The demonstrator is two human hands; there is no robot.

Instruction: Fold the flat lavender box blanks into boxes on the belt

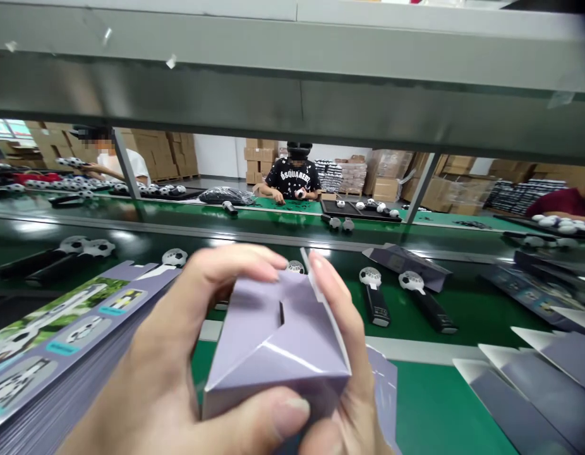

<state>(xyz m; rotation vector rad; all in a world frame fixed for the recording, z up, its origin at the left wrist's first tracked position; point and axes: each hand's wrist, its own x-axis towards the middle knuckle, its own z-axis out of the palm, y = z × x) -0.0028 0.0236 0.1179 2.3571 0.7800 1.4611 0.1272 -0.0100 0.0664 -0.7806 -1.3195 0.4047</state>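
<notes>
A purple cardboard box [254, 341] is held up close in front of me, its end with folded, interlocking flaps and a small dark slot facing me. My left hand [169, 354] wraps round its left side, thumb across the near lower edge and fingers over the top. Along the right side my right hand [349, 316] grips it, one finger by an upright flap [311, 275]. Behind the box, the white football-patterned head [295, 266] of a black-handled device peeks out. What is inside the box is hidden.
Flat printed cartons [84, 341] are stacked at left, more purple cartons [524, 385] at right. Black-handled ball-headed devices [375, 297] lie on the green belt. A metal shelf [292, 95] spans overhead. A co-worker [292, 177] sits opposite; others are at both sides.
</notes>
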